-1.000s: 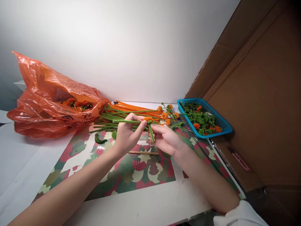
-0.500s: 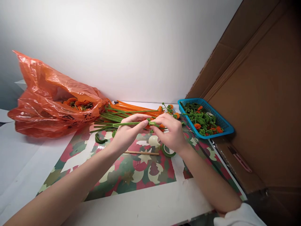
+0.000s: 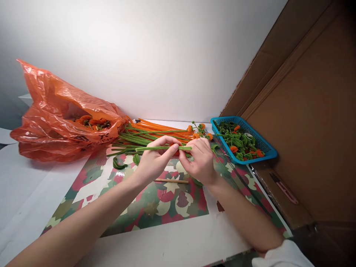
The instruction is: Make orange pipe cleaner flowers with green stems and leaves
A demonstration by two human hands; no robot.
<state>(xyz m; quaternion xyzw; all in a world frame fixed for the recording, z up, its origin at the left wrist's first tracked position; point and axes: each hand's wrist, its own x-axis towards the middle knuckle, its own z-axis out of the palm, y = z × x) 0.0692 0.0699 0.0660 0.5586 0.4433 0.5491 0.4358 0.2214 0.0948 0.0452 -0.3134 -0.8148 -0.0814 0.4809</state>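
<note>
From the head camera, the left hand and the right hand are close together above the table. Both pinch one long fuzzy green wire stem, and they hold it flat in the air, just above the red and green patterned paper mat. The left fingers grip it near the middle. The right fingers grip its right end.

Behind the hands lies a pile of green and orange fuzzy wire stems. A crinkly orange plastic bag sits to the left, with little orange flowers inside. A blue plastic basket full of green curls sits to the right. A thin wooden stick lies on the mat under the hands.

The stem is thin and bendy. I think a hard squeeze could kink it, or a loose pinch could let it drop into the pile.
</note>
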